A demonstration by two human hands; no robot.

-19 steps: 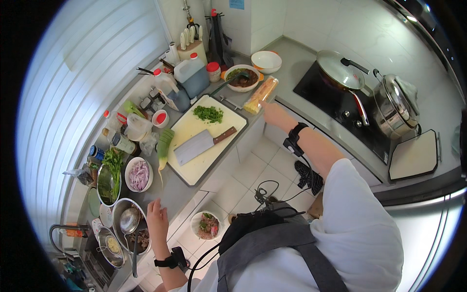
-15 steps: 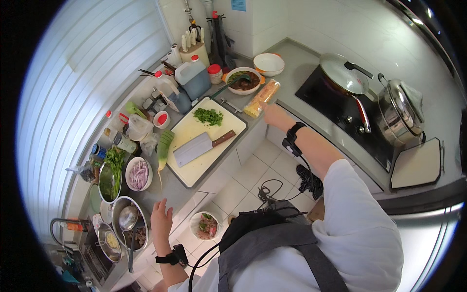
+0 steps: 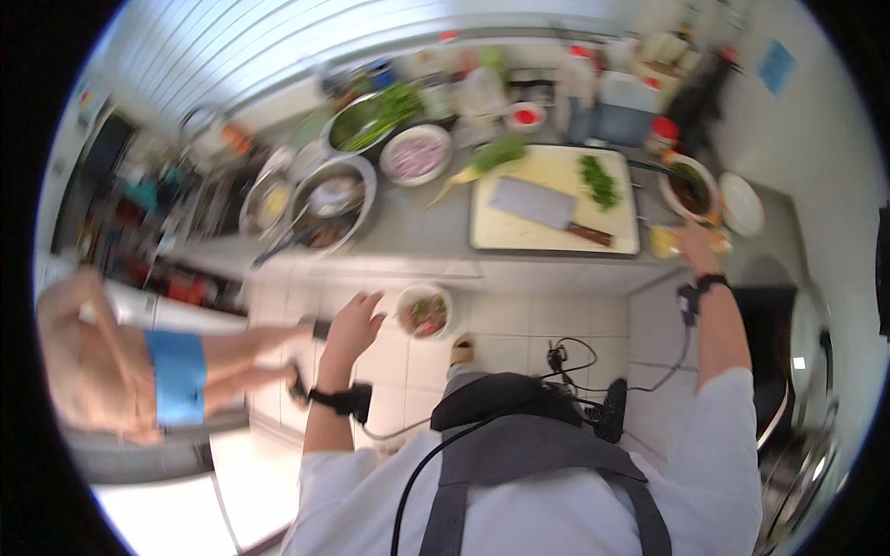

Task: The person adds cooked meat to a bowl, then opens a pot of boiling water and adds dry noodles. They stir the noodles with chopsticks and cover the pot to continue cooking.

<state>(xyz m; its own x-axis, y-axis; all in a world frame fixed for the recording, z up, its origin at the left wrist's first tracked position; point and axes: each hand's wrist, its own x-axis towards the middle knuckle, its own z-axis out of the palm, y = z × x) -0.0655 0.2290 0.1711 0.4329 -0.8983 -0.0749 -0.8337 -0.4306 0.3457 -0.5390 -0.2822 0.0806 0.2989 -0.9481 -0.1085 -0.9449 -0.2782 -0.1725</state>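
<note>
My right hand [image 3: 701, 243] reaches out at the counter's right part, over a long yellow plastic-wrapped package [image 3: 664, 243]. The hand touches or covers the package's middle, but blur hides how the fingers lie. My left hand [image 3: 356, 326] hangs in the air in front of the counter, holding nothing, its fingers apart. Left of the package lies a pale cutting board [image 3: 519, 239] with a cleaver [image 3: 533, 202] and chopped greens [image 3: 599, 183] on it. Behind the package stands a white bowl [image 3: 688, 190] of dark food with a utensil in it.
A green radish [image 3: 496, 156], a bowl of sliced purple onion [image 3: 415, 155] and metal bowls [image 3: 369, 199] line the counter. Below, a bucket of scraps [image 3: 425, 311] sits on the floor, with cables [image 3: 575, 357] near my feet. Another person in blue shorts [image 3: 176, 378] is at the left.
The view has swung left, bringing the other person into sight and most of the stove out. My right hand has shifted from the package's end to over its middle; my left hand stays open.
</note>
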